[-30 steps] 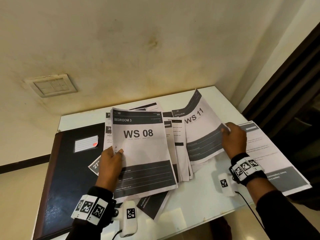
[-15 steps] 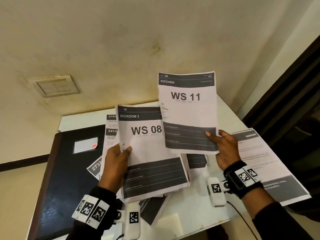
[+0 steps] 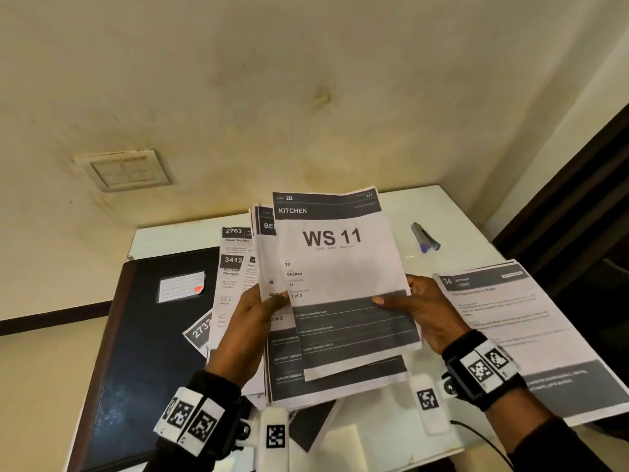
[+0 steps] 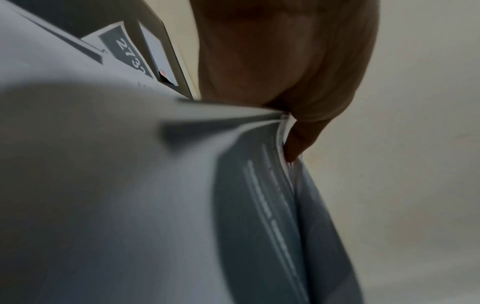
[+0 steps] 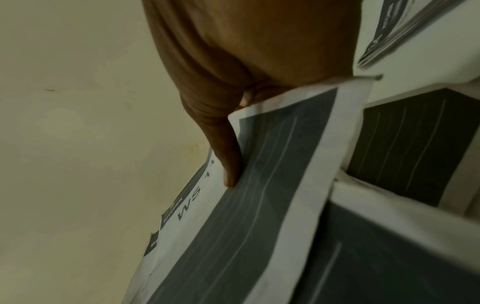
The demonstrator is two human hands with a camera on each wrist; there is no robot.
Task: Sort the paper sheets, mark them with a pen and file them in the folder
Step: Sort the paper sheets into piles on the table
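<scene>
My right hand (image 3: 413, 308) pinches the "WS 11" kitchen sheet (image 3: 335, 253) by its right edge, thumb on its dark band (image 5: 259, 185). The sheet lies over a raised bundle of sheets (image 3: 269, 253) that my left hand (image 3: 253, 321) grips at the left edge, thumb on top (image 4: 298, 144). More sheets (image 3: 235, 267) lie flat under the bundle. A closed dark folder (image 3: 143, 328) with a white label lies at the table's left. A pen (image 3: 425, 237) with a blue tip rests at the back right of the table.
A separate pile of printed sheets (image 3: 520, 328) lies on the white table (image 3: 456, 212) at the right and overhangs its edge. A wall with a switch plate (image 3: 124, 170) rises behind. A dark door frame (image 3: 578, 185) stands at the right.
My right hand lifted the WS 11 sheet off the table and brought it leftward onto the front of the bundle in my left hand, covering WS 08. The pen is now uncovered.
</scene>
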